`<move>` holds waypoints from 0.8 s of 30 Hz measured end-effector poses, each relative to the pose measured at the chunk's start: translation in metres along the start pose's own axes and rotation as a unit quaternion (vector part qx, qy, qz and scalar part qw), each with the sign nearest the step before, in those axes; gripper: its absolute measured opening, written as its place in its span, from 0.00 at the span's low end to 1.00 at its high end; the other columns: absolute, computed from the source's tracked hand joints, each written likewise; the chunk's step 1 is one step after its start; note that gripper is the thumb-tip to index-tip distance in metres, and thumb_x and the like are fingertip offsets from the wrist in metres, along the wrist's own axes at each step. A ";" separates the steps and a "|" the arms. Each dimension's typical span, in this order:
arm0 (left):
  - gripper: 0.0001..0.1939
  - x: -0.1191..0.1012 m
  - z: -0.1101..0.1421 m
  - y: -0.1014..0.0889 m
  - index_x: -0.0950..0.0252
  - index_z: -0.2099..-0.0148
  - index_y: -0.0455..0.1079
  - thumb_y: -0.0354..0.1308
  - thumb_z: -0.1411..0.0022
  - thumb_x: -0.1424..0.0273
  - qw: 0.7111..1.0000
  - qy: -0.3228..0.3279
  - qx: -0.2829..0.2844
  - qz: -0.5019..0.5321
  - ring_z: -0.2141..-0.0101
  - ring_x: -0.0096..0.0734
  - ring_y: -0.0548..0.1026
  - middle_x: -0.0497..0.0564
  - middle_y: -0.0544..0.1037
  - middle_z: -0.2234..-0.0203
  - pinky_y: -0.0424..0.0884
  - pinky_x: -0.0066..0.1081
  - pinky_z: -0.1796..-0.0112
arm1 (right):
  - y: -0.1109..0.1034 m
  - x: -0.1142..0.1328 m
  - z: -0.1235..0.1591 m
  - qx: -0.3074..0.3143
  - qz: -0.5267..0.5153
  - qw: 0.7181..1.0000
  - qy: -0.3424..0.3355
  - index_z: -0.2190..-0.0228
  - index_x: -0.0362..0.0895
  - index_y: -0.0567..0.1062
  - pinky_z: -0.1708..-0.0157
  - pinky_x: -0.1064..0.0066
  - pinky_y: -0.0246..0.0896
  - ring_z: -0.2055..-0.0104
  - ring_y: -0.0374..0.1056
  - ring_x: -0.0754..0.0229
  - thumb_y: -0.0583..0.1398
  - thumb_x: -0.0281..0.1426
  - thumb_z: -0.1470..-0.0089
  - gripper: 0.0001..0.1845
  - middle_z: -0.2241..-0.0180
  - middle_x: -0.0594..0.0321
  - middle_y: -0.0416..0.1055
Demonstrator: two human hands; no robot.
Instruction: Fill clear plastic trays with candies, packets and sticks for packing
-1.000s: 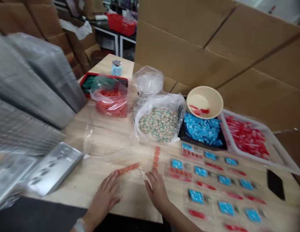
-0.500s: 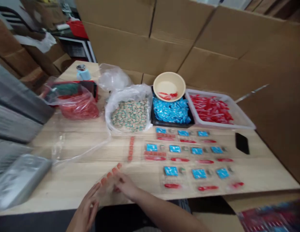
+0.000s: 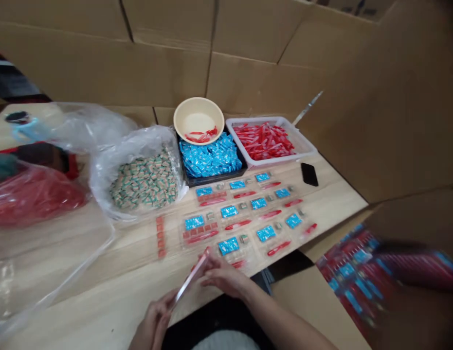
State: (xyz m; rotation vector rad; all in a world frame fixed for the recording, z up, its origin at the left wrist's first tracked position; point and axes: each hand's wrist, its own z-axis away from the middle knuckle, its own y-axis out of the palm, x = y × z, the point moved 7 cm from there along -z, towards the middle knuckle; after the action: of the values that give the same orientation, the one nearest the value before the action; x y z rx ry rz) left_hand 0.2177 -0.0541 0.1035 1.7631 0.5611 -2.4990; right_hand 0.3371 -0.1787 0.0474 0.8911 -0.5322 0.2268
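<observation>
A thin strip (image 3: 191, 281), seen edge-on and pinkish white, slants between my two hands over the table's front edge. My left hand (image 3: 156, 311) grips its lower end, fingers closed. At the upper end, my right hand (image 3: 224, 276) pinches it between thumb and fingers. A flat strip of orange-red squares (image 3: 160, 238) lies on the wood to the left. Several clear trays in rows hold blue packets (image 3: 228, 246), small greenish pieces (image 3: 244, 238) and red sticks (image 3: 238, 224). The two left trays also contain strips of red squares (image 3: 200, 231).
Along the back stand a bag of small wrapped pieces (image 3: 146, 182), a black tray of blue packets (image 3: 211, 158), a cream bowl (image 3: 199, 107) and a white basket (image 3: 302, 146) of red sticks. A phone (image 3: 309, 174) lies right. Filled packs (image 3: 353, 277) sit in a carton below.
The view has swung right. The strip, earlier showing its orange-red squares, has been lifted and turned edge-on between my hands.
</observation>
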 end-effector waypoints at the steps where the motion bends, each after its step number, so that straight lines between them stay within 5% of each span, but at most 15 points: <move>1: 0.14 -0.006 -0.016 0.012 0.62 0.69 0.62 0.45 0.42 0.57 0.998 -0.014 0.056 0.030 0.53 0.36 0.67 0.54 0.71 0.55 0.64 0.36 0.53 | -0.015 0.011 0.011 -0.033 -0.010 0.999 -0.031 0.64 0.44 0.69 0.67 0.72 0.59 0.64 0.66 0.63 0.65 0.32 0.63 0.20 0.67 0.62 0.69; 5: 0.17 -0.012 -0.075 0.075 0.63 0.66 0.59 0.46 0.45 0.53 0.949 -0.121 0.219 0.192 0.60 0.35 0.71 0.55 0.72 0.60 0.66 0.38 0.56 | -0.075 0.025 0.057 -0.220 -0.042 0.967 -0.119 0.69 0.43 0.69 0.73 0.75 0.60 0.73 0.66 0.66 0.62 0.36 0.59 0.14 0.73 0.65 0.69; 10: 0.18 -0.004 -0.122 0.130 0.63 0.65 0.55 0.52 0.49 0.55 0.925 -0.208 0.215 0.233 0.70 0.31 0.74 0.53 0.73 0.66 0.69 0.38 0.63 | -0.120 0.014 0.081 -0.373 -0.116 0.905 -0.168 0.74 0.41 0.68 0.77 0.76 0.63 0.78 0.67 0.66 0.66 0.35 0.65 0.15 0.78 0.66 0.69; 14: 0.14 0.001 -0.139 0.139 0.64 0.70 0.55 0.56 0.54 0.63 0.963 -0.169 0.156 0.143 0.74 0.29 0.73 0.46 0.71 0.75 0.71 0.32 0.71 | -0.137 0.004 0.082 -0.428 -0.096 0.891 -0.119 0.79 0.41 0.65 0.81 0.77 0.63 0.80 0.67 0.66 0.64 0.37 0.64 0.15 0.82 0.66 0.68; 20: 0.06 0.015 -0.147 0.139 0.64 0.69 0.57 0.48 0.49 0.67 0.987 -0.130 0.092 0.006 0.83 0.26 0.68 0.41 0.66 0.85 0.67 0.27 0.81 | -0.152 0.007 0.091 -0.452 0.131 0.882 0.041 0.82 0.43 0.62 0.92 0.80 0.50 0.88 0.61 0.67 0.57 0.43 0.58 0.17 0.87 0.68 0.63; 24: 0.08 0.020 -0.145 0.140 0.64 0.66 0.56 0.49 0.49 0.67 0.980 -0.172 0.094 0.026 0.83 0.25 0.69 0.41 0.67 0.85 0.67 0.25 0.81 | -0.170 0.032 0.102 -0.479 0.317 0.819 0.011 0.85 0.44 0.59 0.91 0.78 0.46 0.90 0.56 0.68 0.55 0.44 0.57 0.18 0.91 0.72 0.57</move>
State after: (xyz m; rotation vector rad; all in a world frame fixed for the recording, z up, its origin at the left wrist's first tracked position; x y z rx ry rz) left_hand 0.3736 -0.1370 0.0047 1.3199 0.2605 -2.8073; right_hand 0.3969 -0.3645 0.0012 -0.3056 -0.8017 0.5117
